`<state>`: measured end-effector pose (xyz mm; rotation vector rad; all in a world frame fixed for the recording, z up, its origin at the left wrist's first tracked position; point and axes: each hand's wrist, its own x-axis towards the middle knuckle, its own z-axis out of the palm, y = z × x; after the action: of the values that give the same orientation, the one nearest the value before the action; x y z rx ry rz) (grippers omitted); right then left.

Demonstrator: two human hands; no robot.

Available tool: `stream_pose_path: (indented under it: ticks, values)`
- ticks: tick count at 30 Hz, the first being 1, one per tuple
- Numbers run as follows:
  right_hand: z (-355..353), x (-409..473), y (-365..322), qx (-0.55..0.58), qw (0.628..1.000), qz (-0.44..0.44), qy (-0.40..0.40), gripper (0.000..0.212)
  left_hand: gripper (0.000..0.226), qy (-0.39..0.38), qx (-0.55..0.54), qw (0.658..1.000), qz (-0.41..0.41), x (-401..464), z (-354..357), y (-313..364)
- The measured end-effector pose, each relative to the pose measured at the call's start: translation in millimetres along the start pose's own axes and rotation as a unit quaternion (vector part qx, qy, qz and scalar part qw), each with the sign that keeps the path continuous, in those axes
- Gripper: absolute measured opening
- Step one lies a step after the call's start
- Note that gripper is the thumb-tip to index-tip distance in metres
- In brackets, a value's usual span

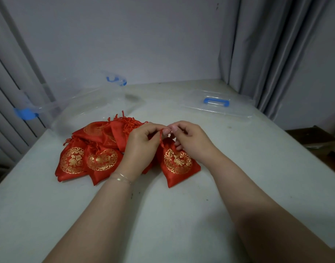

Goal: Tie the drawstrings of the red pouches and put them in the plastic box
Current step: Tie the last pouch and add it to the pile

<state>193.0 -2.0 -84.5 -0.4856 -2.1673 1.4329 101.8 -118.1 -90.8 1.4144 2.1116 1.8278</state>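
Nearest thing is the bare table (163,215), which leaves plenty of room for the forearms. Then one red pouch (179,165) lies flat, pulled apart from the rest, probably so its cords don't tangle with the neighbours. Both hands meet over its neck: the left hand (142,147) pinches a strand of the drawstring (161,138) between thumb and fingertips, and the right hand (189,138) pinches the other end right beside it, fingers narrow, looks like mid-knot. The pile of pouches (94,149) sits just left, within easy reach. Behind it the clear plastic box (83,109) is open and looks empty so far, with its lid (218,105) parked off to the right.
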Motion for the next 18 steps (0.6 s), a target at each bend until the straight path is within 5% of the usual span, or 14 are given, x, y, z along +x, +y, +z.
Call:
stream_pose_path:
  ticks: [8, 18]
  values:
    - [2, -1, 0, 0.051, 0.997, -0.004, -0.050, 0.014, 0.011, 0.005, -0.083, 0.996, -0.031, 2, -1, 4]
    - [-10, 3, -6, 0.150, 0.978, -0.013, 0.147, 0.021, 0.014, 0.011, -0.009, 0.998, -0.063, 3, -3, -2]
